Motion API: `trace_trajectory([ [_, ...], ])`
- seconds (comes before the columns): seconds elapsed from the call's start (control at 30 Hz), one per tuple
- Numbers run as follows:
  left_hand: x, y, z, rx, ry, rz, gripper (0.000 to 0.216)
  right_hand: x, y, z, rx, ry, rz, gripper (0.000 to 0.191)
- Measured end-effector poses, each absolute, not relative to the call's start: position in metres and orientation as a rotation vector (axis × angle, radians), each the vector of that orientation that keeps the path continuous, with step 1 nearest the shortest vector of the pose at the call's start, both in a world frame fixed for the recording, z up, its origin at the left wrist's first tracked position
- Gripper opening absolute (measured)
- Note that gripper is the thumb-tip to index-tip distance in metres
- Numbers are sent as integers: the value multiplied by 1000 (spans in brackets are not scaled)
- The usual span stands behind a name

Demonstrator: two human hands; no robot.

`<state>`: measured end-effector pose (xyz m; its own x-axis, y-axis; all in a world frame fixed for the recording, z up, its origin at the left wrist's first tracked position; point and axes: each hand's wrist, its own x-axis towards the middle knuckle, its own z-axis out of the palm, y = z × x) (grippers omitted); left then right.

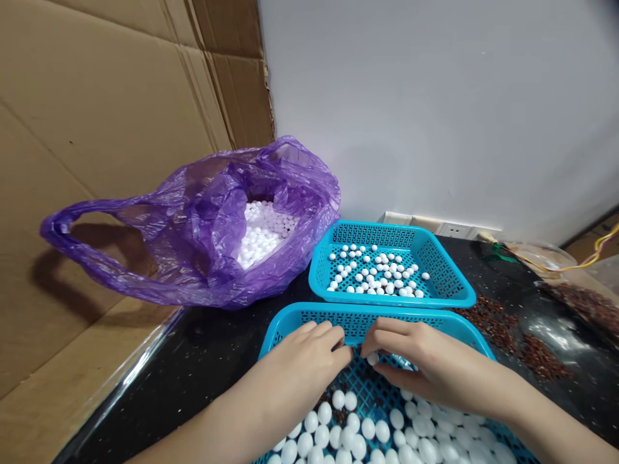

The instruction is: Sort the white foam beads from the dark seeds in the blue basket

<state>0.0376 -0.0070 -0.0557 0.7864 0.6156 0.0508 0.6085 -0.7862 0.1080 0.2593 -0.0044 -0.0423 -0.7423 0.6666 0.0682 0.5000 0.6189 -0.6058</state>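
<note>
My right hand [420, 357] reaches into the near blue basket [290, 314] with a small white ball [372, 359] between its thumb and fingers. Beside it, my left hand [314, 351] is closed, fingertips curled toward the thumb. Whatever those fingers may hold is hidden. Many white balls [345, 441] lie in the front part of this basket, with dark reddish-brown bits [338, 415] among them on the mesh floor.
A second blue basket [454, 283] behind holds scattered white balls. To the left, an open purple plastic bag [193, 258] contains more white balls beside a cardboard wall [97, 96]. Reddish-brown bits [544, 357] lie on the black counter [193, 361]; sockets [454, 230] line the wall.
</note>
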Motion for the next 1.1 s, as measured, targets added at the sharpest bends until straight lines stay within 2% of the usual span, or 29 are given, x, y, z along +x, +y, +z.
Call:
trace_trajectory([
  [0.23, 37, -2, -60, 2898, 954, 197, 14, 258, -4, -40, -932, -2554, 811, 26],
  [0.53, 41, -1, -59, 3012, 891, 222, 14, 258, -4, -39, -914, -2417, 959, 22],
  [0.7, 45, -6, -39, 2848, 836, 554, 11, 258, -1, -35, -855, -1939, 1150, 11],
  [0.83, 44, -7, -28, 2591, 818, 867, 6, 258, 1, -32, -836, -1608, 1320, 10],
  [0.97, 41, -7, -28, 2506, 769, 972, 3, 259, -1, -33, -738, -1511, 1526, 13],
  [1.1, 41, -6, -28, 2508, 700, 991, 4, 260, -4, -35, -697, -1519, 1597, 15],
])
